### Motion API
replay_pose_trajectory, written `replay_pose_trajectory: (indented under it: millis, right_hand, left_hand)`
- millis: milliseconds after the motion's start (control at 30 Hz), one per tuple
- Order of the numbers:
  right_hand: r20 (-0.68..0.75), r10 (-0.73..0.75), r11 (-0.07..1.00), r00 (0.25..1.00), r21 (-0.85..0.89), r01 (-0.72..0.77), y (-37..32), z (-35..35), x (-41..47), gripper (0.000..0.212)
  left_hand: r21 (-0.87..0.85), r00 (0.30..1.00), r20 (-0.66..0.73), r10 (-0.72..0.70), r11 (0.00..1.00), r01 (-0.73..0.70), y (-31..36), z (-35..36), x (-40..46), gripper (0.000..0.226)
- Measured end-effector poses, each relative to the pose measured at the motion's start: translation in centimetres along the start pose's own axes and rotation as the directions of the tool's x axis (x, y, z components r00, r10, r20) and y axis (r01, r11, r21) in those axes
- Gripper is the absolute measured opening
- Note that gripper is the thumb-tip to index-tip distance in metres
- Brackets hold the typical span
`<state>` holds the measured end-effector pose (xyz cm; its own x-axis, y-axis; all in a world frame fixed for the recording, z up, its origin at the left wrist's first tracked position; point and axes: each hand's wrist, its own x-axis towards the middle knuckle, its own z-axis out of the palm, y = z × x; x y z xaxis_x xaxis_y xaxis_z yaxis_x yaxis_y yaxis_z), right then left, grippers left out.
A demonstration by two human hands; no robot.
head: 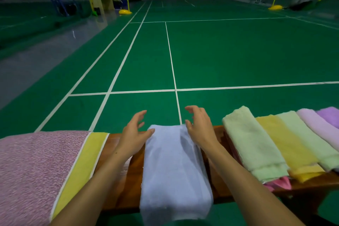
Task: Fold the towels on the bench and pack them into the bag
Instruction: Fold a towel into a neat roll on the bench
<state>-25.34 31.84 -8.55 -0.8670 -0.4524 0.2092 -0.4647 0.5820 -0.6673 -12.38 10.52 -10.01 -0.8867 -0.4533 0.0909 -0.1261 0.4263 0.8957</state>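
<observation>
— Blue towel [174,170] lower centre, draped across bench [128,180]; left hand [134,134] and right hand [200,128] spread wide at its far end, holding nothing.
— Could slide floorward if tugged unevenly. No bag visible.

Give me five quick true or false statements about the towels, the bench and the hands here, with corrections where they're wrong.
1. A pale blue towel lies across the wooden bench between the two hands. True.
2. The right hand has a grip on a green towel. False: it hovers with spread fingers at the blue towel's far end.
3. The left hand holds nothing. True.
4. The row of folded towels lies left of the blue towel. False: it lies to its right.
5. The pink towel with a yellow band is rolled up. False: it lies spread flat.
</observation>
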Motion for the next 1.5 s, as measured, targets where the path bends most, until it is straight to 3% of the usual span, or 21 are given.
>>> replay_pose_trajectory:
  millis: [167,333,500,633,800,1000,1100,1267,1367,1500]
  right_hand:
    - [0.143,-0.007,0.996,0.99,0.084,-0.005,0.1,-1.5,-3.7,0.036]
    - [0.249,0.022,0.98,0.968,0.185,-0.07,1.0,-3.2,-8.1,0.035]
    - [0.338,0.033,0.984,0.94,0.152,-0.09,2.0,-4.6,-11.4,0.019]
    - [0.493,-0.067,0.995,0.867,0.092,0.025,2.5,-4.4,-13.0,0.011]
    - [0.473,-0.129,0.992,0.872,0.057,0.115,2.5,-3.8,-12.1,0.009]
    - [0.48,-0.183,0.971,0.858,-0.048,0.234,2.3,-3.4,-10.4,0.015]
    - [0.583,-0.191,0.953,0.79,-0.081,0.29,2.0,-4.4,-10.3,0.037]
    - [0.665,-0.184,0.913,0.723,-0.158,0.377,2.0,-5.1,-11.3,0.057]
    - [0.669,-0.194,0.903,0.717,-0.164,0.397,2.1,-5.0,-11.6,0.053]
    - [0.617,-0.22,0.907,0.756,-0.155,0.391,2.4,-4.6,-11.4,0.035]
  left_hand:
    - [0.067,0.996,0.068,0.055,0.996,-0.06,0.4,-1.5,-3.4,0.044]
    - [0.365,0.974,0.177,0.139,0.91,-0.196,0.6,-2.9,-7.5,0.038]
    - [0.441,0.954,0.266,0.14,0.862,-0.25,0.5,-3.1,-10.8,0.032]
    - [0.474,0.932,0.34,0.125,0.834,-0.284,0.6,-2.0,-11.8,0.017]
    - [0.577,0.926,0.363,0.103,0.756,-0.31,0.4,-1.4,-10.7,0.031]
    - [0.578,0.898,0.428,0.1,0.733,-0.358,-0.5,-1.6,-9.0,0.035]
    - [0.541,0.888,0.438,0.14,0.748,-0.385,0.2,-2.3,-9.3,0.036]
    - [0.583,0.82,0.571,0.036,0.686,-0.436,1.0,-3.1,-11.1,0.07]
    - [0.597,0.817,0.575,0.037,0.664,-0.45,0.7,-3.1,-11.2,0.068]
    - [0.589,0.84,0.538,0.072,0.681,-0.435,0.3,-3.2,-10.7,0.05]
